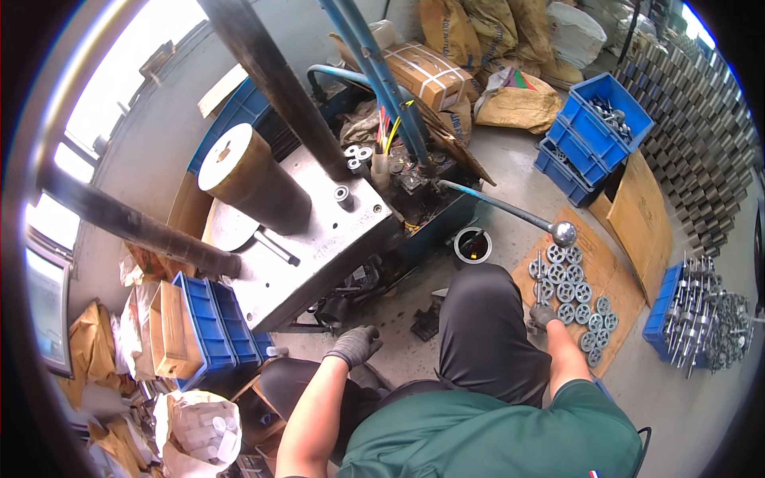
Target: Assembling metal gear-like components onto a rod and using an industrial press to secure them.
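Observation:
My left hand (355,346), in a grey knit glove, hovers above my left thigh with its fingers curled in; nothing shows in it. On the right, my gloved right hand (542,318) is closed around the lower end of a slim metal shaft (539,269), partly hidden by the fingers. Beside that hand, several spoked metal wheels (574,273) lie in rows on a flat cardboard sheet (624,299). A lever with a shiny ball knob (563,233) reaches over the far wheels. Ahead stands a machine with a steel table (275,283), bearing a small metal ring (343,196).
A thick cylinder (267,187) and dark columns (279,80) rise at the machine. Blue crates of metal parts (602,119) stand far right; a blue bin (663,307) with shafts stands nearer. Blue crates (209,323) and a sack of white pieces (177,426) are left. A white bucket (472,245) sits ahead.

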